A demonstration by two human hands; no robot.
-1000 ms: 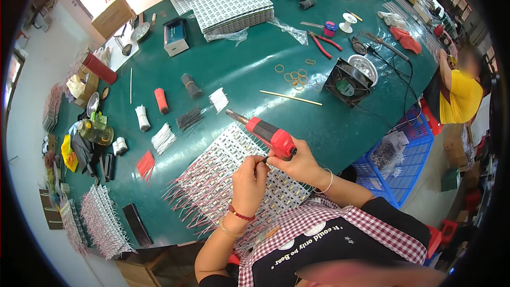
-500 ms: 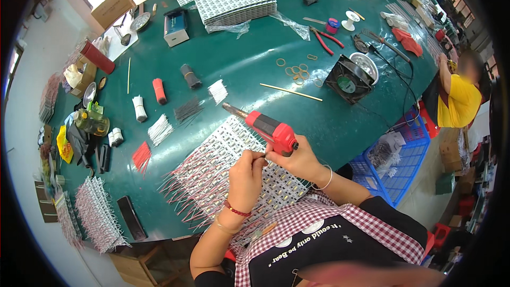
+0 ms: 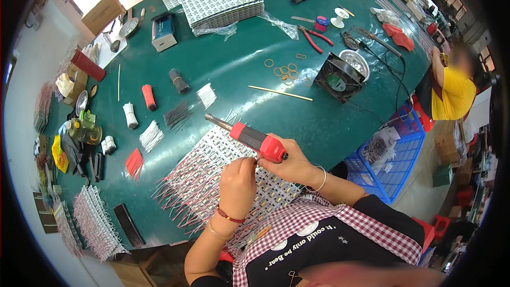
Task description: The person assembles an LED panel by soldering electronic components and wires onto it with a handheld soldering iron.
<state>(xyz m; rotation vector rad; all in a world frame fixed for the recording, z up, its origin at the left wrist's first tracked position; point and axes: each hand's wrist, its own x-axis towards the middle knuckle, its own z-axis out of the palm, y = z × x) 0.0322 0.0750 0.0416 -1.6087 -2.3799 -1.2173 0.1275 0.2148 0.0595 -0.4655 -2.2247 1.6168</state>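
Note:
A red and black soldering gun [image 3: 257, 141] with a worn metal tip points to the far left over the board panel. My right hand [image 3: 289, 163] is closed around its rear end. Beside it my left hand [image 3: 238, 183] has its thumb and fingers pinched together close to the right fingertips; what they hold is too small to make out. Beneath both hands lies a white panel of small circuit boards [image 3: 212, 154], with many red and white wires sticking out along its left part. The panel's near edge reaches my checked apron.
Loose red wires [image 3: 135, 163], white wires [image 3: 152, 136] and dark wires [image 3: 178, 114] lie left of the panel. A black fan [image 3: 340, 78], red pliers [image 3: 316, 38] and a stacked pile of panels [image 3: 223, 2] stand farther off. A blue basket [image 3: 390, 165] is at right, near a person in yellow [image 3: 454, 93].
The whole view has shifted a little, with the table's things now farther left. The gun's tip sits slightly lower and nearer the panel's wired side; both hands keep their closed grips.

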